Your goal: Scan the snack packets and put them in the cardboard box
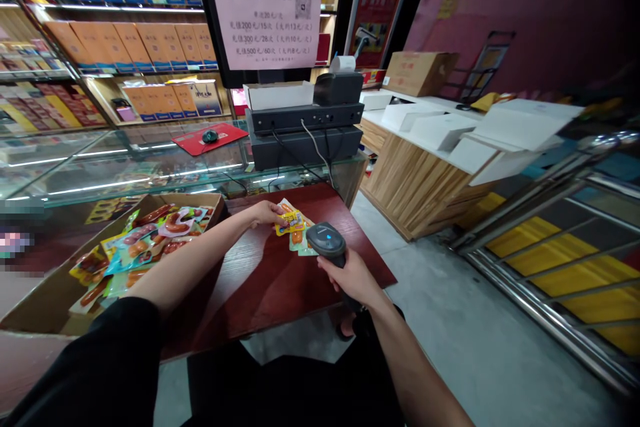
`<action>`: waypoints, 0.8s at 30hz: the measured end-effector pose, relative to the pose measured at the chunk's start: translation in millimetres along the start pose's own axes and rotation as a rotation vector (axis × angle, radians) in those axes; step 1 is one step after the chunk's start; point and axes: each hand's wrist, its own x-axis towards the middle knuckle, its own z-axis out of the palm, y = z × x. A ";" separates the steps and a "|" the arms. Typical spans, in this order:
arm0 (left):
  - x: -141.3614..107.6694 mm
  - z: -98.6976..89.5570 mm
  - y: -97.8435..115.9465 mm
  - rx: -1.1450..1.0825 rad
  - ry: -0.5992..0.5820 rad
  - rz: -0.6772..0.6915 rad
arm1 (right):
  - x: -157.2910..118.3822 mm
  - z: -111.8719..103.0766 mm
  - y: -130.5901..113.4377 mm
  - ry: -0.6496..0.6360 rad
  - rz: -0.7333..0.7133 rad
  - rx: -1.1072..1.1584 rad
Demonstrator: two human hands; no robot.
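Note:
My left hand [267,213] pinches a small yellow snack packet [290,223] by its left edge, over the dark red table [255,273]. Beneath and beside that packet lie a few more snack packets [297,240], partly covered. My right hand [353,277] is wrapped round the handle of a black barcode scanner [326,240], whose head points left toward the packets and shows a small blue light. To the left, a cardboard box [45,293] holds several packaged sausages and snacks [145,240], partly hidden by my left forearm.
A glass counter [125,170] runs behind the table, with a red mat [187,141], a mouse [210,137], black cash drawers [305,140] with cables and a receipt printer [339,88]. Metal railings [540,280] stand right; a wooden cabinet [410,180] is behind them.

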 end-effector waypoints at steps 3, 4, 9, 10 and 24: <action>-4.2 0.6 3.4 0.093 -0.033 0.027 | 0.4 0.4 -1.7 0.000 0.009 -0.005; -5.4 0.8 4.5 0.137 -0.046 0.041 | 0.4 0.3 -2.0 0.001 0.007 -0.009; -6.5 0.8 5.7 0.190 -0.064 0.066 | -0.8 -0.3 -2.4 0.003 0.003 -0.025; -5.9 0.9 5.4 0.160 -0.063 0.054 | -1.3 -0.2 -2.3 0.008 0.007 -0.029; -76.8 -83.3 2.5 0.038 0.174 0.032 | 38.5 28.4 -27.0 -0.109 -0.114 -0.078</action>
